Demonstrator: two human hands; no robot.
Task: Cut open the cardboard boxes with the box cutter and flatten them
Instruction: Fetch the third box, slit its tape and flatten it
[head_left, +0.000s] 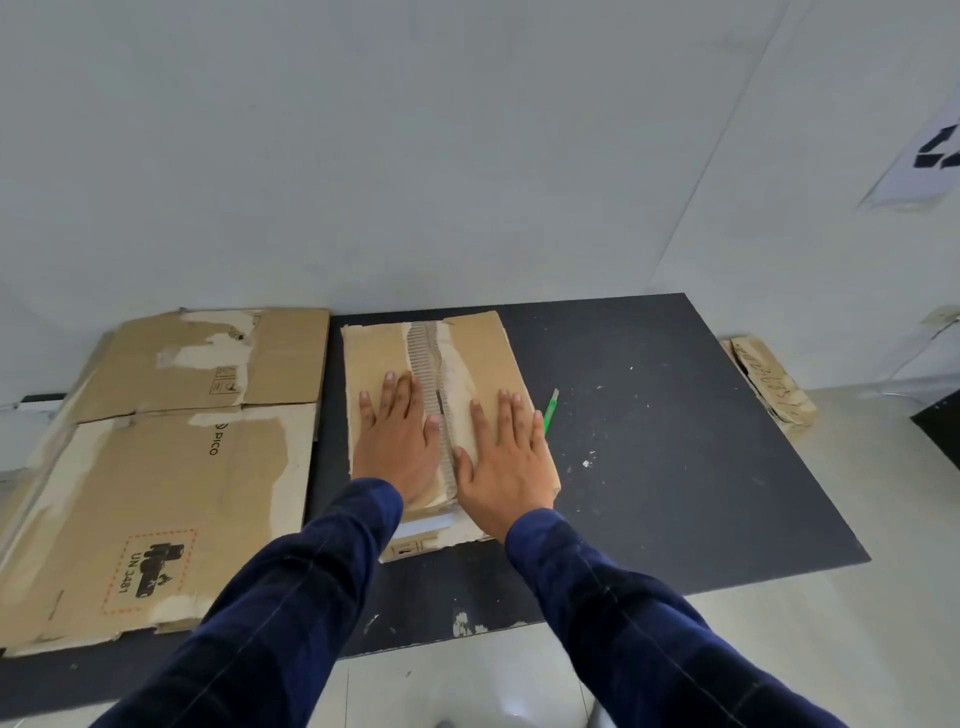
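A small brown cardboard box (483, 343) lies flat on the black mat (675, 441), with a torn strip of bare corrugation down its middle. My left hand (397, 441) presses flat on its left half, fingers straight. On its right half my right hand (506, 457) presses down the same way. A green box cutter (550, 411) lies on the mat just right of the box, touching neither hand.
A large flattened cardboard box (171, 467) with PICO and UN 3481 markings lies on the left. Another piece of cardboard (774, 384) sits on the floor by the wall at the right. The grey wall stands right behind the mat.
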